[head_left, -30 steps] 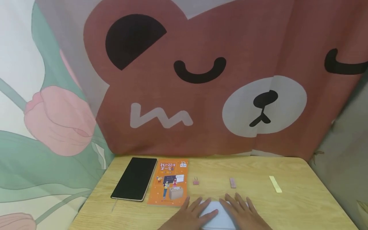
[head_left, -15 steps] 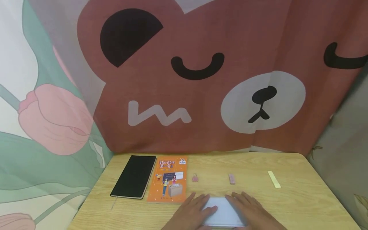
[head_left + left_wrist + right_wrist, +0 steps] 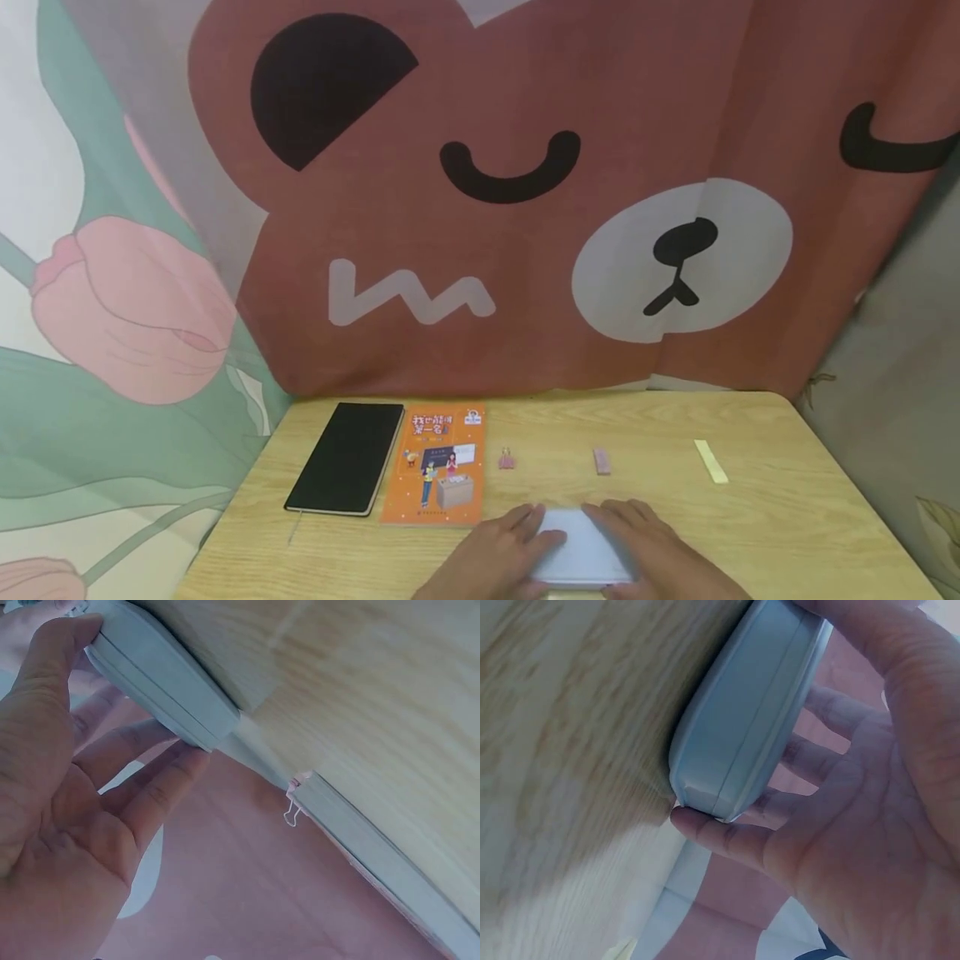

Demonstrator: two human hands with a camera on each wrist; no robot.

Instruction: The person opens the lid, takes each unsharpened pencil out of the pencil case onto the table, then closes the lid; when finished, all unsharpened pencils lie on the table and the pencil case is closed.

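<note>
A pale blue box point(image 3: 581, 550) with rounded corners lies flat at the front of the table, between both hands. My left hand point(image 3: 491, 550) holds its left side, thumb point(image 3: 79, 630) at the near edge and fingers along the far part. On the opposite side my right hand point(image 3: 660, 554) grips it; in the right wrist view a fingertip point(image 3: 694, 821) touches the box's end. A seam runs round the side of the box in both wrist views. Its underside is hidden.
Behind the hands lie a pink binder clip point(image 3: 507, 459), a small pinkish-purple block point(image 3: 602, 462) and a pale yellow strip point(image 3: 711, 462). Left of them are an orange book point(image 3: 465, 433) and a black notebook point(image 3: 345, 458). A bear-print curtain point(image 3: 525, 250) hangs at the table's back edge.
My spread fingers have drawn in around the box's sides, and more of its top and near edge shows. The things on the table have shifted slightly in view with the head.
</note>
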